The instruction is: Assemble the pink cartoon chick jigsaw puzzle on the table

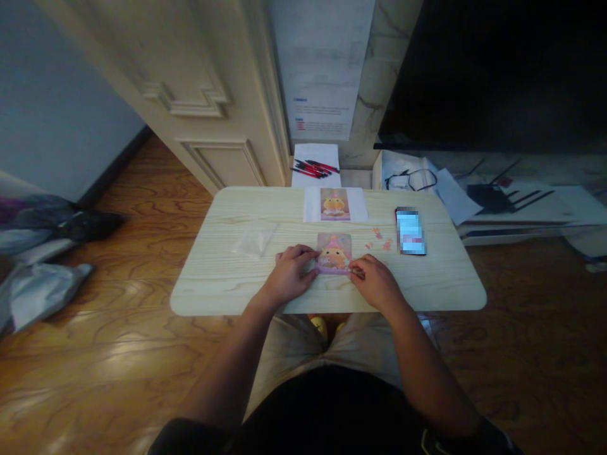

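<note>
Dark shirt and pale shorts fill the bottom of the view, and two bare arms reach up from there to a small worktop point(213, 297) made of pale wood with round corners. Both hands sit close together on a little flat puzzle point(334, 253) with a yellow chick picture on it. The left hand point(291, 273) curls over the puzzle's left edge, likely to keep it from sliding. The right hand point(374, 283) rests at the lower right corner with its fingers pinched on something tiny there, maybe a piece, but it is too small to tell. A few loose puzzle pieces point(378, 239) lie just to the right, near enough to grab. Higher up lies a picture card point(334, 204) with the same chick, probably to copy from. A soft, crinkly clear bag point(255, 242) lies flat on the left. A shiny phone point(410, 231) lies on the right.
</note>
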`<state>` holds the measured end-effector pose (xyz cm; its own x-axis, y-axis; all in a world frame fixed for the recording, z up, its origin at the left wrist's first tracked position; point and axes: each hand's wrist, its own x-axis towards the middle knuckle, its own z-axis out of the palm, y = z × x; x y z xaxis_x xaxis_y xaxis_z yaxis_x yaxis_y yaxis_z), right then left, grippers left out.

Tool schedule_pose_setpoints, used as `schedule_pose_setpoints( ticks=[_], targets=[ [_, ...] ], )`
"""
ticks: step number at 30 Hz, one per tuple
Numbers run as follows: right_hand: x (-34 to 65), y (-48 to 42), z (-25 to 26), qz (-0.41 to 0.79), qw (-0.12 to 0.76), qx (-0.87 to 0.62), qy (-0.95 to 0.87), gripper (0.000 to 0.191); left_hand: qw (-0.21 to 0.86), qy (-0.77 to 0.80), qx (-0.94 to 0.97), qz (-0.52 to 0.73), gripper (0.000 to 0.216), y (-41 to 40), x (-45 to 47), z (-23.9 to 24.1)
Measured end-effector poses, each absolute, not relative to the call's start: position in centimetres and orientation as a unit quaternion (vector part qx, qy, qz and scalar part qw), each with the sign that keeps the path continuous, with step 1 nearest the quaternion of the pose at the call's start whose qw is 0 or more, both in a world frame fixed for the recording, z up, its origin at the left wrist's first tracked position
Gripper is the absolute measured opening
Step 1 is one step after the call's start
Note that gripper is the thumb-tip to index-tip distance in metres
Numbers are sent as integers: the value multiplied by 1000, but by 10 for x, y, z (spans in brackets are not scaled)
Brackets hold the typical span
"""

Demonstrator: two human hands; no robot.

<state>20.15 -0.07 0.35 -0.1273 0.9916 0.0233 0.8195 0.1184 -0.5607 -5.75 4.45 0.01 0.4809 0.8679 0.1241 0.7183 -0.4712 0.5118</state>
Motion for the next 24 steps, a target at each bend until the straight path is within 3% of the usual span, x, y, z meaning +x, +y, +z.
schedule_pose_setpoints(
  ticks=[24],
  targets=[
    [202, -1, 3, 208, 219, -623, -722, 14, 131, 524, 809, 231, 46, 20, -41, -8]
  ],
)
